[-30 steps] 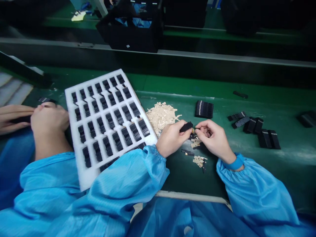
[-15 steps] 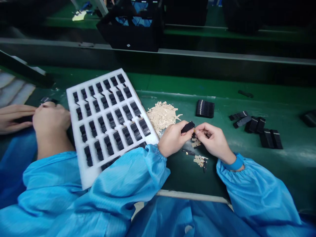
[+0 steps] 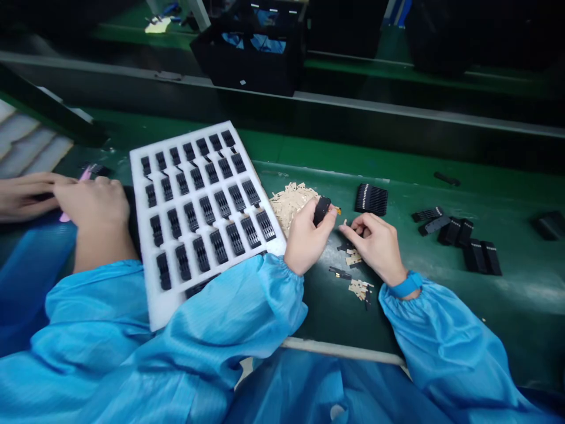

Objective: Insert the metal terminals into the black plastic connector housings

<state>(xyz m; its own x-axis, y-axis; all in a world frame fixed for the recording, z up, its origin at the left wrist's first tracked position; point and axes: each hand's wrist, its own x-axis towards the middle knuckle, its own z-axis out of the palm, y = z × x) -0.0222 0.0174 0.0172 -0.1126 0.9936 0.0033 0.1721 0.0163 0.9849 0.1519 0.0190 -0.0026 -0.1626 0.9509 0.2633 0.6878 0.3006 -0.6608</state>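
My left hand (image 3: pixel 308 238) is closed around a small black part (image 3: pixel 321 211), from which an orange-gold tip sticks out to the right. Just right of it, my right hand (image 3: pixel 375 242) has thumb and forefinger pinched together; a tiny pale bit shows at their tips, too small to name. The two hands are a little apart. Under the right fingers lie loose beige pieces (image 3: pixel 354 257) and black scraps. More beige and dark pieces (image 3: pixel 361 288) are nearer the table's front. Behind my left hand is a heap of flat beige pieces (image 3: pixel 291 203).
A white foam tray (image 3: pixel 176 299) holding rows of black parts lies left, partly under my left sleeve. Black part stacks (image 3: pixel 371 199) stand behind and to the right (image 3: pixel 482 257). At far left, another person's hands (image 3: pixel 95 203) work with a pink tool (image 3: pixel 85 175).
My hands have drawn apart: the left tilted the black part up, showing its orange-gold tip, and the right moved off it. The whole view has shifted slightly. A pink tool now shows at the co-worker's hands.
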